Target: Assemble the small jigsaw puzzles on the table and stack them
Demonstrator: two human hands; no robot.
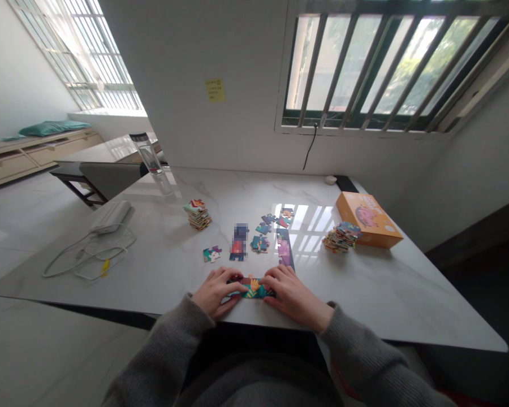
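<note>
My left hand (219, 291) holds the left end of a short row of joined jigsaw pieces (253, 288) near the table's front edge. At its other end my right hand (289, 291) grips the same row, fingers bent over the far side and thumb at the near side. The row shows yellow and green leaves; its ends are hidden under my fingers. Just beyond my right hand, a purple joined strip (284, 249) runs away from me. Loose jigsaw pieces (260, 243) lie in the middle, with a partly blurred joined pair (239, 243) beside them. One piece (212, 254) lies farther left.
A stack of pieces (197, 215) stands at the back left, another stack (341, 237) at right against an orange box (370, 220). On the left are a white power strip (113, 217) with coiled cable and a clear bottle (146, 154). The white table (390, 299) spans the view.
</note>
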